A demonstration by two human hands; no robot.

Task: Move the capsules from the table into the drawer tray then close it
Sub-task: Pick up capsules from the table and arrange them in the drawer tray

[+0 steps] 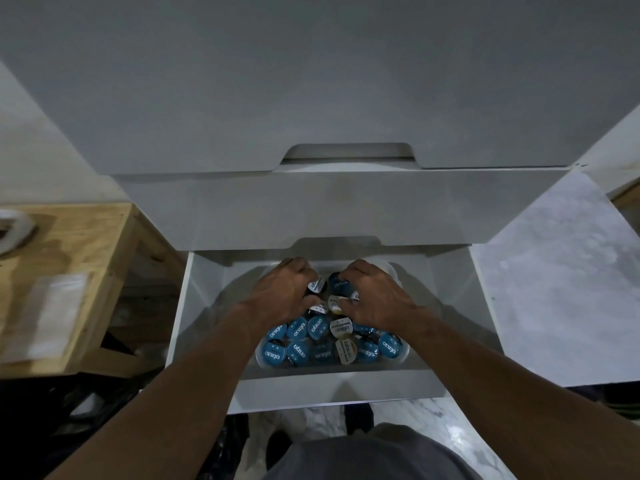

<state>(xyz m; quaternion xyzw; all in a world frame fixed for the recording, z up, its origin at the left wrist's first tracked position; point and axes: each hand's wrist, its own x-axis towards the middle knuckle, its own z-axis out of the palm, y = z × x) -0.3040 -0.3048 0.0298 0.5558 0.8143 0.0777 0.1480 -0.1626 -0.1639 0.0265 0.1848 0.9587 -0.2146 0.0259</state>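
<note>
A white drawer [194,306] stands pulled out below me. Inside it a white tray [406,355] holds several round coffee capsules [299,329], most with blue lids, a few with white or cream lids. Both hands reach into the far half of the tray. My left hand [282,289] has its fingers curled around a dark capsule with a white lid [316,285]. Over a blue-lidded capsule [337,284], my right hand [372,296] is curled, thumb touching a white-lidded one [334,301]. The tray's far end is hidden under the hands.
Above the open drawer are two shut white drawer fronts [311,209] with cut-out handles. A wooden table [86,258] with a plastic packet [52,313] stands at the left. A marble-patterned surface [554,278] lies at the right. The drawer's front panel [339,389] is near my legs.
</note>
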